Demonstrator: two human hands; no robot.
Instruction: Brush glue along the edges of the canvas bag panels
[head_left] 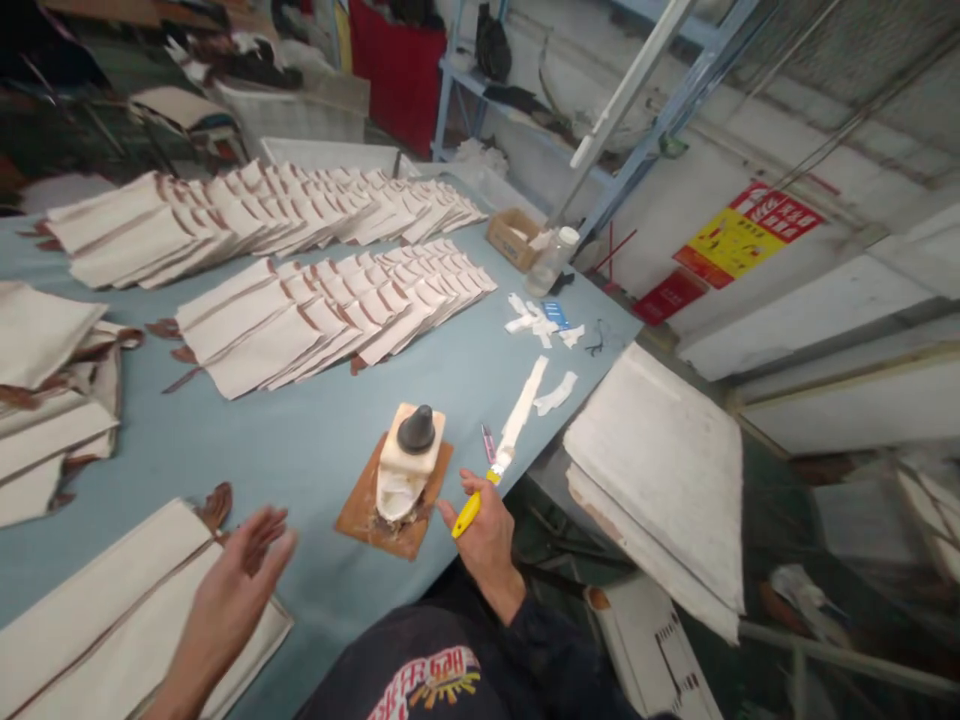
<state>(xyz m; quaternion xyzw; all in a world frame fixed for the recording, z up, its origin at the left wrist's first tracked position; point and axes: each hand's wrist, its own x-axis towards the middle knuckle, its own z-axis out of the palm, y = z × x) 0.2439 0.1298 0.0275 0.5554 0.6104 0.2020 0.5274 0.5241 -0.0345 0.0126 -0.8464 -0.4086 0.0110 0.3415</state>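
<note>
My right hand (486, 540) is closed around the yellow handle of a paintbrush (466, 514), whose bristle end points away from me at the table edge. Just beyond the bristles lies a long white strip (523, 408), with a small pink object (488, 442) beside it. My left hand (238, 580) hovers at or over a cream fabric panel (97, 610) with a dark stripe and brown end; its fingers are apart and slightly blurred. I cannot tell whether it touches the panel. Between my hands, a cut-open cream plastic container (411, 450) with a black cone cap lies on a brown board (360, 508).
Two long rows of overlapping cream panels (247, 325) cover the table's far side, and another pile (45, 420) sits at left. Toward the right corner are white scraps (534, 318), a clear jar (551, 262) and a cardboard box (511, 240). White boards (660, 470) stand beside the table.
</note>
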